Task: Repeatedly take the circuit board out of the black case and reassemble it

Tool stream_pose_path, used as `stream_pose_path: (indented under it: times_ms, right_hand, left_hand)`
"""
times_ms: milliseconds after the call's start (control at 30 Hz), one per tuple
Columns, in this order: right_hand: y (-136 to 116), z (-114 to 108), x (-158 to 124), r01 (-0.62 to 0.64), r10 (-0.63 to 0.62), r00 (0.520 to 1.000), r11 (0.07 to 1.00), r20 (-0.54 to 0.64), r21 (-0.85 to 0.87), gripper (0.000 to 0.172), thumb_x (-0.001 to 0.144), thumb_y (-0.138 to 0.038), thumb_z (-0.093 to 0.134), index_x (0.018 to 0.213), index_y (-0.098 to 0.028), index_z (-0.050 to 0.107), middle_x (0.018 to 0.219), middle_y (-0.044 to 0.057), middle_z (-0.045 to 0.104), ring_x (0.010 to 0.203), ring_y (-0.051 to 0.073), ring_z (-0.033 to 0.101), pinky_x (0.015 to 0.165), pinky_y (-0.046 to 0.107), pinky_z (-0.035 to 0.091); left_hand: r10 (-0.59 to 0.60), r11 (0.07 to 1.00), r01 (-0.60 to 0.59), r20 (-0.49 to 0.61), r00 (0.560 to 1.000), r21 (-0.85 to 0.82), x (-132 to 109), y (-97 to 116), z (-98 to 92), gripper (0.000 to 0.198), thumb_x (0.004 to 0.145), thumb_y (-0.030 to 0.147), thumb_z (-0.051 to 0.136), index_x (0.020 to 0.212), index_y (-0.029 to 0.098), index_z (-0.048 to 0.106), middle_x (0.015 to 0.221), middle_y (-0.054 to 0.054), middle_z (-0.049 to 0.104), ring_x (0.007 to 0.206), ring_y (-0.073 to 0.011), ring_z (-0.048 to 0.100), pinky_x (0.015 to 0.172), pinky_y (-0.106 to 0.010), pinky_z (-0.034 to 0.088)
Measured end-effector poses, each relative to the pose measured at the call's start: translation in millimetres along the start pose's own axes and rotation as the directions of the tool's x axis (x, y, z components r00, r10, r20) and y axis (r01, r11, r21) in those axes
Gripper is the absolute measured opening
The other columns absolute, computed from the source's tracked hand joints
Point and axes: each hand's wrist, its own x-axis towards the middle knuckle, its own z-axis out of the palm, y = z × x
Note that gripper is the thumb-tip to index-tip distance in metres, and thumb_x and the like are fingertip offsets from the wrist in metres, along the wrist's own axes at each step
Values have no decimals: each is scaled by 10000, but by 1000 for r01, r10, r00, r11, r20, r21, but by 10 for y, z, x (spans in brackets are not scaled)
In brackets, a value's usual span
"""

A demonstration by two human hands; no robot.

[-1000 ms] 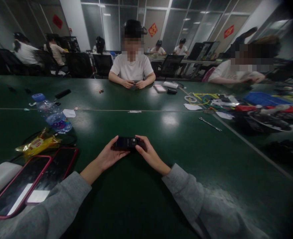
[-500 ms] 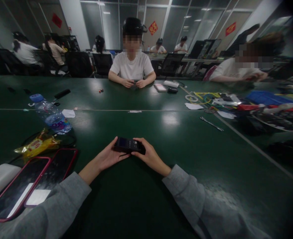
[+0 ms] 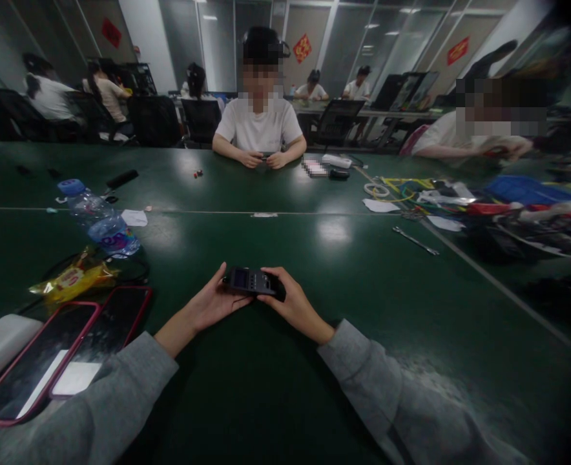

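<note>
- Head view: a black handheld device (image 3: 249,281), screen and buttons facing up, sits between both hands over the green table (image 3: 285,400); I cannot tell whether it touches the tabletop.
- The left hand (image 3: 212,305) holds its left end, thumb up along that end, fingers together and stretched under the near edge.
- The right hand (image 3: 292,300) pinches its right end, thumb at the near edge, a finger over the far edge.
- To the left lie two phones (image 3: 114,316) side by side in red-edged cases, a yellow packet (image 3: 75,278) and a tilted plastic bottle (image 3: 104,219).
- To the right lies a wrench (image 3: 415,241), with tangled cables (image 3: 402,194) beyond.
- Across the table, a person in a white shirt (image 3: 261,126) sits with both hands at a small dark object.
</note>
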Motion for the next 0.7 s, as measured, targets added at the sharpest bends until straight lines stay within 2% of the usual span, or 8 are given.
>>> stream_pose_path:
  times_ms: [133,333,533,700]
  right_hand:
    - [-3,-5,6,-25,26,999,1000,21,-5,508,816,-213,688,1272,-257,467,1191,70,570,1114,230,568,967,429,469]
    - [7,-4,-3,-34,35,999,999,32,-10,513,818,-199,685,1275,-260,459,1193,62,566,1111,222,562,969,422,465]
    - [12,-6,6,-19,20,999,999,38,-27,513,814,-202,689,1269,-258,460,1191,64,565,1107,225,559,966,430,465]
    - [6,-1,17,-22,23,999,1000,47,-22,503,820,-210,683,1267,-262,459,1197,66,565,1119,231,559,972,445,465]
  left_hand:
    - [14,999,-14,-18,1000,31,-7,-11,-27,564,920,409,541,1350,64,425,1316,-226,543,1255,-316,523,1105,-413,357]
    - [62,991,-67,53,997,114,-30,-37,-76,548,919,226,550,1414,111,344,1369,-209,504,1270,-328,507,1121,-469,335]
    - [77,988,-77,3,997,132,-47,-44,-37,569,895,165,541,1418,98,327,1356,-202,520,1268,-301,515,1136,-430,326]
    - [87,987,-88,17,996,137,-36,-46,-48,552,885,149,535,1401,85,351,1346,-193,532,1269,-288,515,1143,-413,322]
